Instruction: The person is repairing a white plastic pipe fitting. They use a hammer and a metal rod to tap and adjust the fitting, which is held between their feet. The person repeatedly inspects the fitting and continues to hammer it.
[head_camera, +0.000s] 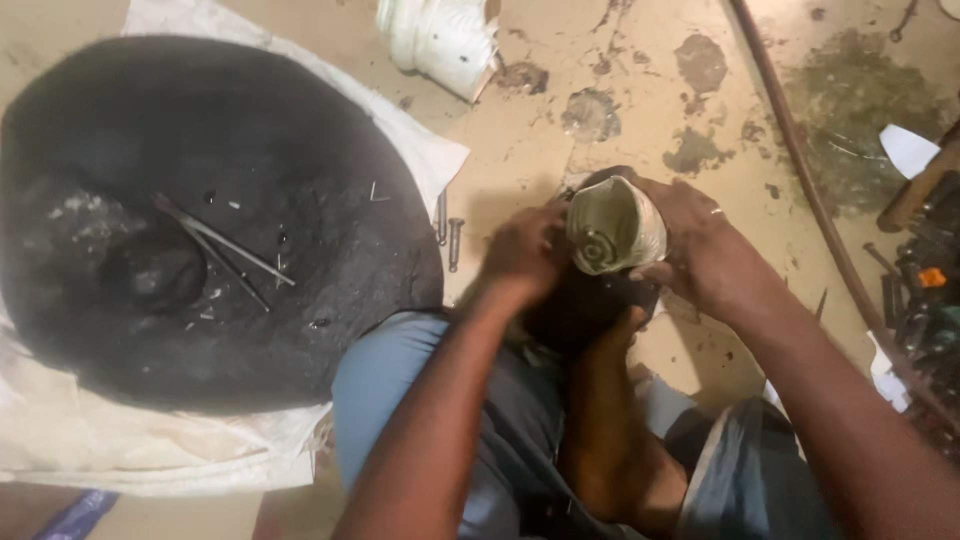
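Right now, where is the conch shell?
The conch shell sits centre-right in the head view, gripped between the left hand and right hand.

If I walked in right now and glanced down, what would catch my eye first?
Most likely the pale conch shell in the middle, its spiral end facing up, gripped between the left hand and the right hand just above the person's foot. Next, the big dark round slab filling the left side on white sacking, with thin metal rods lying on it. A white ribbed container lies at the top edge.
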